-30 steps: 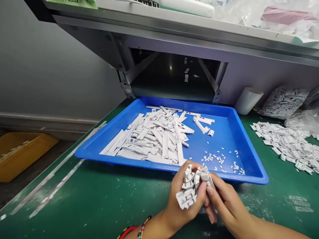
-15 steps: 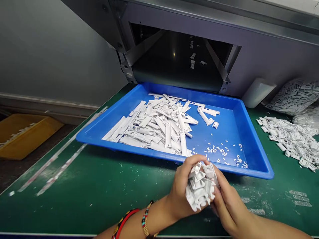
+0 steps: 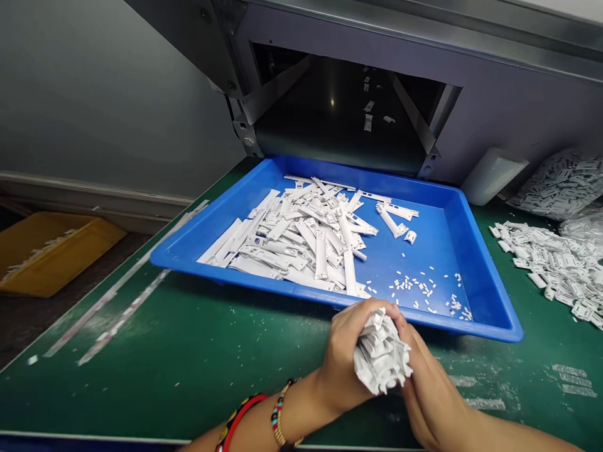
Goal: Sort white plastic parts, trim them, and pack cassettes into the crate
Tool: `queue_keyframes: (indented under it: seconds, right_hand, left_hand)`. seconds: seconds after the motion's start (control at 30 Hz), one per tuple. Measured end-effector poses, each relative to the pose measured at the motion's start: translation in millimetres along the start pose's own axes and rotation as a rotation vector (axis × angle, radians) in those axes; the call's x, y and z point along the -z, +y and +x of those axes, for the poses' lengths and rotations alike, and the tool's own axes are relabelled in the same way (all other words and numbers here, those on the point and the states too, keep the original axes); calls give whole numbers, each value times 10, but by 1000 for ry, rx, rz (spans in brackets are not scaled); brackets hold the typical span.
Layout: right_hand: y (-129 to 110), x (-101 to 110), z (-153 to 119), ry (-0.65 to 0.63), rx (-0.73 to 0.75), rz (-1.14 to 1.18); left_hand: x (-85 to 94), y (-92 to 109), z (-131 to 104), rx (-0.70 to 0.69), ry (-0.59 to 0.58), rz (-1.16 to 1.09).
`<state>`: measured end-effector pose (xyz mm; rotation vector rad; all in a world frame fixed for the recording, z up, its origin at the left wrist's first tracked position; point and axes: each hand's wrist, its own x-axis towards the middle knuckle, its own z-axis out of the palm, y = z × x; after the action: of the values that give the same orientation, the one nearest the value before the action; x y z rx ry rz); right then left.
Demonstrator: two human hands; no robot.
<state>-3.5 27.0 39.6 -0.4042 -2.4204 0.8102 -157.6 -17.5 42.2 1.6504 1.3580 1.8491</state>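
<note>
A bundle of white plastic strips (image 3: 382, 355) is gripped between my two hands, its uneven ends facing me. My left hand (image 3: 346, 355) wraps round the bundle from the left, with bracelets on the wrist. My right hand (image 3: 431, 383) closes on it from the right, fingers pressed along the side. Just beyond the hands stands a blue tray (image 3: 478, 323). Inside it lies a heap of long white plastic strips (image 3: 306, 235), with small white chips scattered at its front right. The far length of the held bundle is hidden.
Behind the tray, a dark conveyor belt (image 3: 330, 135) carries a few white pieces out of a machine opening. Short white parts (image 3: 558, 260) are piled on the green table (image 3: 198, 351) at right, near filled plastic bags and a white roll (image 3: 492, 176). A yellow bin (image 3: 70, 257) sits lower left.
The bundle's ends are drawn closer together, and my right hand has shifted to lie flatter against its side. The whole view has slid slightly.
</note>
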Motion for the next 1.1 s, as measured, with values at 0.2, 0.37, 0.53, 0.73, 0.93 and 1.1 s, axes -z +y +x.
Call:
queue_keyframes:
  seconds: [0.2, 0.37, 0.53, 0.73, 0.93, 1.1]
  right_hand:
    - [-149, 144, 86, -54, -348, 559]
    - [-177, 154, 101, -56, -595, 958]
    - [-68, 101, 77, -104, -443, 713]
    - [39, 98, 52, 67, 116, -6]
    - [20, 80, -375, 83, 13, -362]
    - [34, -81, -879, 139, -133, -211]
  left_hand:
    - [17, 15, 13, 169, 23, -120]
    - [-14, 35, 7, 189, 65, -105]
    - [-42, -34, -44, 130, 38, -160]
    - [-82, 40, -50, -28, 33, -66]
    - [-230, 54, -229, -136, -149, -1]
    - [-313, -17, -347, -48, -269, -1]
